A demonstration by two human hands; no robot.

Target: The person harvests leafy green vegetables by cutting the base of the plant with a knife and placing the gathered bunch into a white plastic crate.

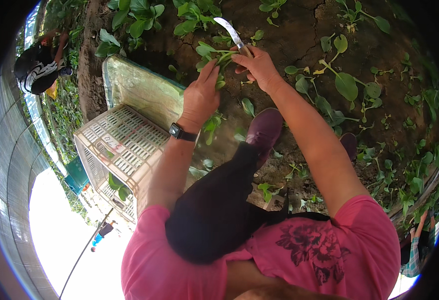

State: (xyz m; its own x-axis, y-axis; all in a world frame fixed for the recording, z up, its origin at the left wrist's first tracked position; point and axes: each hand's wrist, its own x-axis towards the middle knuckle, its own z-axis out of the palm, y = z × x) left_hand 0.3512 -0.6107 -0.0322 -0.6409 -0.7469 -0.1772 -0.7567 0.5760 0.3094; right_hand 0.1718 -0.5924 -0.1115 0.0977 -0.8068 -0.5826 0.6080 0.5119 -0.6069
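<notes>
My left hand (203, 96), with a dark watch on its wrist, is closed on a small leafy green plant (205, 52) above the soil. Close beside it, my right hand (260, 69) grips a curved-blade knife (231, 33) by its wooden handle. The blade points up and to the left, away from me. The right thumb and fingers come right up to the plant's stems; whether they also pinch them, I cannot tell. Under both hands lies brown, cracked soil with more leafy greens.
A pale slatted plastic crate (129, 155) stands left of my left forearm, some leaves inside. A greenish-yellow sheet (142, 90) lies against it. My purple shoe (265, 129) rests among the plants. Other people are at the upper left (39, 67), lower left and lower right.
</notes>
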